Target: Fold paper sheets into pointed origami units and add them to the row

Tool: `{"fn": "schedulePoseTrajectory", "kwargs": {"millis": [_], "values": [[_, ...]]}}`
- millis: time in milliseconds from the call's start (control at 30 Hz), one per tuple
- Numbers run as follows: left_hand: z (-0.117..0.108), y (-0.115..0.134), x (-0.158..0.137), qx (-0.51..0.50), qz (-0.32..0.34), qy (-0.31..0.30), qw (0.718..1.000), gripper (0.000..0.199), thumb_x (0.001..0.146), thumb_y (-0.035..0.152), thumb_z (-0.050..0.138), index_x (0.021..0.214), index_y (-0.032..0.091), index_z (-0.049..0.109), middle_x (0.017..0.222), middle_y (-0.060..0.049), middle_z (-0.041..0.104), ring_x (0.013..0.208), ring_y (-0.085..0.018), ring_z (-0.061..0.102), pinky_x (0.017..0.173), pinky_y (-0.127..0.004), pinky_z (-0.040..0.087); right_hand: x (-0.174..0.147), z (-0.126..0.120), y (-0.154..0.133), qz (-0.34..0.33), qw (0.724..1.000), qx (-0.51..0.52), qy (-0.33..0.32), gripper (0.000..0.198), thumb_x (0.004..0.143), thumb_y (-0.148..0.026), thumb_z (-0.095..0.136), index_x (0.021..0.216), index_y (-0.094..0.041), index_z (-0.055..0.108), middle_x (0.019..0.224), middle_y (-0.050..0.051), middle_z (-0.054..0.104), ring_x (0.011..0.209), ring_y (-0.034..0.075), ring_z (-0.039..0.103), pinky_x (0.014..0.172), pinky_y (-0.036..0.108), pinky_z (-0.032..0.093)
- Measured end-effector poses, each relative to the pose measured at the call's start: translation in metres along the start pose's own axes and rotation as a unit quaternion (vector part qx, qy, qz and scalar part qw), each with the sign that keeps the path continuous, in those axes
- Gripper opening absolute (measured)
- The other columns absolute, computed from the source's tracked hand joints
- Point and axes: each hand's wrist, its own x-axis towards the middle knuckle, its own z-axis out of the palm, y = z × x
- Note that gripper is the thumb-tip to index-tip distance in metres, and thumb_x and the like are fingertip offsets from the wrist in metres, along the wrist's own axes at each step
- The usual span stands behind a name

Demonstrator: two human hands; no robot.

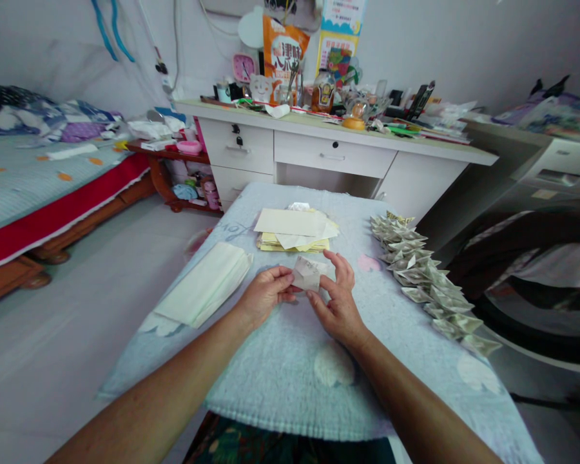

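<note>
small folded off-white paper piece [306, 274] is up over the middle of the table [280, 367], which wears a pale blue quilted cloth. left hand [267, 293] pinches its left edge, thumb against fingers. right hand [339, 303] has thumb and fingers at the right edge, one finger raised; can't tell if it grips. just beyond: stack of cream and yellow paper sheets [290, 223]. left: pale greenish-white paper stack [205, 283]. right side: row of pointed grey-white folded papers [420, 274]. room: cluttered white desk [333, 156] behind, bed with red side [53, 167] left, grey front-loading washer [555, 171] right.
</note>
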Motion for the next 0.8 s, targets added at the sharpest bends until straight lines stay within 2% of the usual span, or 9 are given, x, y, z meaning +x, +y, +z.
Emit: {"fn": "schedulePoseTrajectory", "kwargs": {"millis": [100, 300, 367, 467, 533, 600, 667, 733, 800], "values": [[0.001, 0.001, 0.0, 0.011, 0.017, 0.014, 1.0, 0.018, 0.074, 0.024, 0.072, 0.085, 0.014, 0.062, 0.079, -0.004, 0.069, 0.069, -0.014, 0.067, 0.052, -0.019, 0.05, 0.001, -0.002, -0.001, 0.023, 0.999, 0.025, 0.004, 0.006, 0.083, -0.025, 0.058, 0.081, -0.02, 0.056, 0.145, 0.007, 0.031, 0.135, 0.031, 0.025, 0.109, 0.054, 0.022], [0.002, 0.001, -0.001, 0.027, 0.033, 0.022, 0.999, 0.023, 0.074, 0.029, 0.073, 0.087, 0.013, 0.062, 0.083, -0.005, 0.07, 0.07, -0.014, 0.066, 0.055, -0.02, 0.049, 0.0, 0.002, 0.004, 0.074, 0.988, 0.132, -0.003, 0.007, 0.084, -0.027, 0.058, 0.081, -0.021, 0.055, 0.124, 0.008, 0.049, 0.12, 0.024, 0.045, 0.102, 0.044, 0.036], [0.002, 0.001, -0.002, 0.028, 0.025, 0.011, 0.999, 0.024, 0.073, 0.029, 0.073, 0.088, 0.013, 0.062, 0.086, -0.006, 0.07, 0.073, -0.015, 0.067, 0.057, -0.021, 0.05, 0.0, 0.005, 0.008, 0.089, 0.983, 0.162, 0.001, 0.008, 0.085, -0.029, 0.057, 0.084, -0.021, 0.057, 0.122, 0.009, 0.05, 0.119, 0.024, 0.046, 0.102, 0.044, 0.037], [0.002, 0.001, -0.002, 0.027, 0.019, 0.003, 0.999, 0.026, 0.071, 0.029, 0.075, 0.085, 0.013, 0.06, 0.087, -0.006, 0.07, 0.077, -0.016, 0.068, 0.059, -0.022, 0.05, -0.001, 0.007, 0.012, 0.11, 0.975, 0.192, 0.013, 0.014, 0.085, -0.033, 0.058, 0.092, -0.021, 0.061, 0.129, 0.01, 0.047, 0.126, 0.024, 0.042, 0.105, 0.044, 0.035], [0.002, 0.001, -0.002, 0.022, 0.02, 0.003, 1.0, 0.026, 0.071, 0.029, 0.075, 0.082, 0.013, 0.058, 0.086, -0.005, 0.069, 0.077, -0.017, 0.068, 0.06, -0.022, 0.05, 0.0, 0.008, 0.012, 0.128, 0.964, 0.233, 0.009, 0.019, 0.084, -0.037, 0.06, 0.095, -0.022, 0.062, 0.13, 0.01, 0.047, 0.125, 0.024, 0.043, 0.1, 0.041, 0.04], [0.003, 0.001, -0.002, 0.022, 0.021, 0.004, 1.0, 0.027, 0.071, 0.03, 0.075, 0.081, 0.014, 0.056, 0.085, -0.005, 0.069, 0.076, -0.016, 0.068, 0.06, -0.022, 0.05, 0.0, 0.009, 0.012, 0.145, 0.944, 0.295, -0.014, 0.021, 0.083, -0.041, 0.061, 0.093, -0.022, 0.062, 0.121, 0.008, 0.054, 0.114, 0.021, 0.052, 0.091, 0.036, 0.046], [0.004, 0.001, -0.002, 0.036, 0.023, 0.005, 0.999, 0.027, 0.071, 0.031, 0.074, 0.082, 0.014, 0.057, 0.084, -0.004, 0.068, 0.074, -0.015, 0.067, 0.059, -0.022, 0.049, 0.001, 0.009, 0.011, 0.167, 0.919, 0.355, -0.048, 0.022, 0.084, -0.042, 0.06, 0.087, -0.02, 0.062, 0.1, 0.005, 0.061, 0.095, 0.018, 0.058, 0.081, 0.031, 0.048], [0.004, 0.001, -0.002, 0.059, 0.025, 0.004, 0.998, 0.027, 0.072, 0.032, 0.074, 0.083, 0.013, 0.058, 0.081, -0.004, 0.067, 0.069, -0.013, 0.065, 0.056, -0.021, 0.048, 0.002, 0.009, 0.009, 0.191, 0.9, 0.386, -0.065, 0.025, 0.085, -0.043, 0.06, 0.08, -0.019, 0.061, 0.078, 0.001, 0.06, 0.077, 0.015, 0.057, 0.073, 0.028, 0.047], [0.004, 0.0, -0.002, 0.084, 0.028, -0.002, 0.996, 0.027, 0.072, 0.032, 0.074, 0.084, 0.013, 0.059, 0.078, -0.003, 0.066, 0.064, -0.012, 0.063, 0.054, -0.021, 0.047, 0.003, 0.008, 0.008, 0.211, 0.894, 0.389, -0.061, 0.028, 0.083, -0.045, 0.061, 0.076, -0.017, 0.061, 0.068, -0.001, 0.056, 0.065, 0.013, 0.052, 0.065, 0.025, 0.043]]}}
